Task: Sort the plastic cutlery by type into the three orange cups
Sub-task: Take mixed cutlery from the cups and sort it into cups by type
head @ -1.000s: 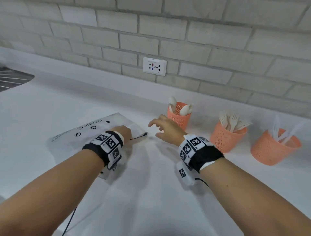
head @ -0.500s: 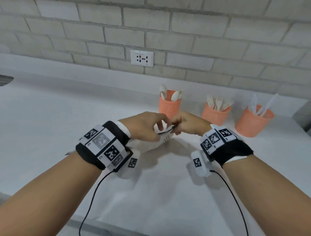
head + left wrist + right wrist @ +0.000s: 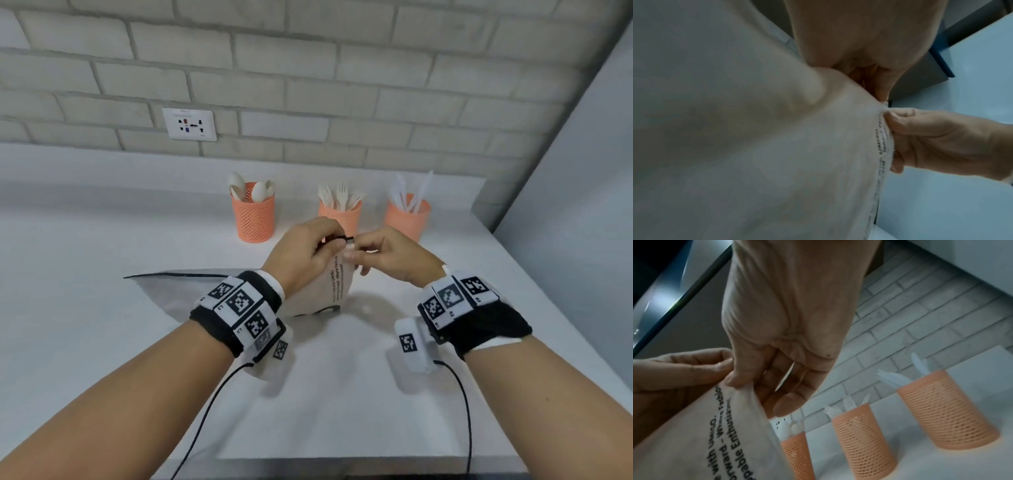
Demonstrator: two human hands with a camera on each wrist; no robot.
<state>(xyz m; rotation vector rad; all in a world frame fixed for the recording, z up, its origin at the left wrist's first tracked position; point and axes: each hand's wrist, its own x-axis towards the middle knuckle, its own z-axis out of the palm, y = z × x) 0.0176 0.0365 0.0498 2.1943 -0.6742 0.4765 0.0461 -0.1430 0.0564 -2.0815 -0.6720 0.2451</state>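
Three orange mesh cups stand in a row near the wall: the left cup (image 3: pixel 253 214) holds spoons (image 3: pixel 259 191), the middle cup (image 3: pixel 342 214) holds forks (image 3: pixel 340 197), the right cup (image 3: pixel 407 216) holds knives (image 3: pixel 411 193). In front of them both hands lift a frosted white zip bag (image 3: pixel 318 291) with black print off the counter. My left hand (image 3: pixel 305 257) pinches its top edge by the black zip. My right hand (image 3: pixel 387 255) pinches the same edge right beside it, seen close in the right wrist view (image 3: pixel 740 382). The bag (image 3: pixel 777 146) fills the left wrist view.
White counter (image 3: pixel 102 342) runs to a white brick wall with a socket (image 3: pixel 189 124). A grey side wall (image 3: pixel 582 205) bounds the counter on the right. Its front edge (image 3: pixel 342 462) is close below my forearms. Black cables hang from both wrist units.
A second ago the bag lay flat with my left hand on it and my right hand reaching over. Both hands have since taken its top edge and lifted it; the view shifted right.
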